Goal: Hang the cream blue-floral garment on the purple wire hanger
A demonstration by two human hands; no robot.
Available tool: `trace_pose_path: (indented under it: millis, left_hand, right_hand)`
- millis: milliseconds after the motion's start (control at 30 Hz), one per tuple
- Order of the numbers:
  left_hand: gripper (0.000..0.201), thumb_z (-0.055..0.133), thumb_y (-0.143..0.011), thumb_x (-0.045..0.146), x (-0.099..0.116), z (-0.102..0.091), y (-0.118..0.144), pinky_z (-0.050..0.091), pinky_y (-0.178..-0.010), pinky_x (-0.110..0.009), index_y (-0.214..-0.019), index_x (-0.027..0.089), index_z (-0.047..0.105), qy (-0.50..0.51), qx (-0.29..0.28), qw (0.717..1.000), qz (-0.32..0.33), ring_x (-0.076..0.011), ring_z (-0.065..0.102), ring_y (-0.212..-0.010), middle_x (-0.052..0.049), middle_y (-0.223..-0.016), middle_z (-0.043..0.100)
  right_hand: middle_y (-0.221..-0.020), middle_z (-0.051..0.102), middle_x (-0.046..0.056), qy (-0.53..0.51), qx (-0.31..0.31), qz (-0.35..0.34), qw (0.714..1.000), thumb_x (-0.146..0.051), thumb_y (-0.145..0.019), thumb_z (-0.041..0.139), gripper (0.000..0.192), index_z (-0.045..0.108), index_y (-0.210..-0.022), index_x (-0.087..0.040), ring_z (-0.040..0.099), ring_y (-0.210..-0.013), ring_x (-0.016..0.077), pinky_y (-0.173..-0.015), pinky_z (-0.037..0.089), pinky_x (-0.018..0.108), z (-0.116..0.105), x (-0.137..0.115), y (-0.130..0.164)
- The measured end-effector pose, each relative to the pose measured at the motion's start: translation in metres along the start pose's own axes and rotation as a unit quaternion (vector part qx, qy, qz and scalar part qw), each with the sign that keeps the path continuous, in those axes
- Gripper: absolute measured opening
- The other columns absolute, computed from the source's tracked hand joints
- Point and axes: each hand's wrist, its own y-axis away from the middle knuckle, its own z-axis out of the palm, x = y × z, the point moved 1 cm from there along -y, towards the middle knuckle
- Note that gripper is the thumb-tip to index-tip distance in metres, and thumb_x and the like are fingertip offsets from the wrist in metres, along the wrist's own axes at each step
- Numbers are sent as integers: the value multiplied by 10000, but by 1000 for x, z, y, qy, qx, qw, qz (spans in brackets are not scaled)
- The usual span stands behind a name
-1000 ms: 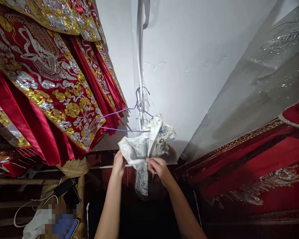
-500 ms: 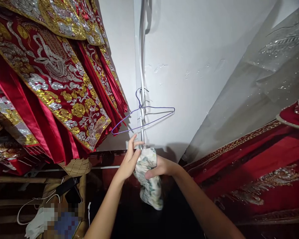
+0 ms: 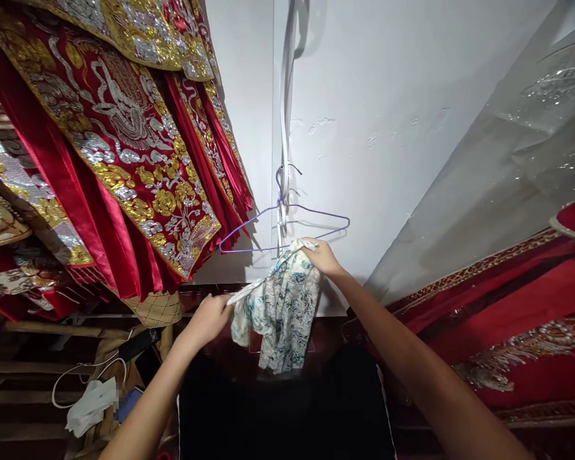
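The right hand (image 3: 322, 257) holds its grip closed on the top edge of a floral garment (image 3: 280, 306), lifted just under the bottom bar of a purple wire hanger (image 3: 287, 225) that hangs on a white cord (image 3: 284, 115) against the white wall (image 3: 388, 115). At 8 o'clock from it, the left hand (image 3: 211, 317) pinches the garment's other corner, grip closed. The cloth droops between the 2 hands. Red embroidered robes (image 3: 124, 140) hang at 10 o'clock; more red embroidered fabric (image 3: 508, 319) lies at 4 o'clock.
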Motion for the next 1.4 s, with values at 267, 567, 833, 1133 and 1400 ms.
trace_pose_path:
  millis: [267,567,833,1133,1400]
  left_hand:
    - [414,383,-979,342,6,-52,-61,400,-1104,-487,-1242,189,665,117,185,976,16,-330,539,-1331,-143,-1378,621]
    - [396,472,-942,226,75,-61,-104,433,-1107,-383,-1294,184,647,160,247,934,202,-238,611,-1227,-82,-1305,674]
    - [369,449,-970,268,59,-86,-100,462,-1055,-371,-1264,175,653,85,220,950,203,-245,642,-1154,-84,-1257,697]
    - [376,461,-942,239,50,-94,-106,471,-1038,-376,-1252,186,669,54,257,945,196,-255,644,-1144,-86,-1233,704]
    - [381,444,-940,230,51,-100,-102,470,-1032,-384,-1236,182,680,43,247,945,211,-251,643,-1120,-92,-1206,706]
  right_hand:
    - [-693,609,15,24,-52,4,998,-350,-763,632,195,652,-724,-160,548,-695,177,-621,400,268,-46,-29,35]
    - [-1181,717,70,13,-30,11,999,-258,-763,633,433,745,-1181,-230,631,-1085,296,-935,501,411,-55,-69,66]
    - [-833,728,81,192,58,36,979,-372,-701,757,296,779,-899,-152,669,-794,257,-705,515,336,-140,-75,47]
    - [-723,595,-9,73,63,-31,995,-351,-695,813,748,529,-1379,-245,527,-536,135,-476,413,245,-132,-110,74]
    - [-882,719,62,221,-52,-19,974,-473,-769,772,609,660,-1332,-270,657,-692,198,-567,521,288,-152,-121,69]
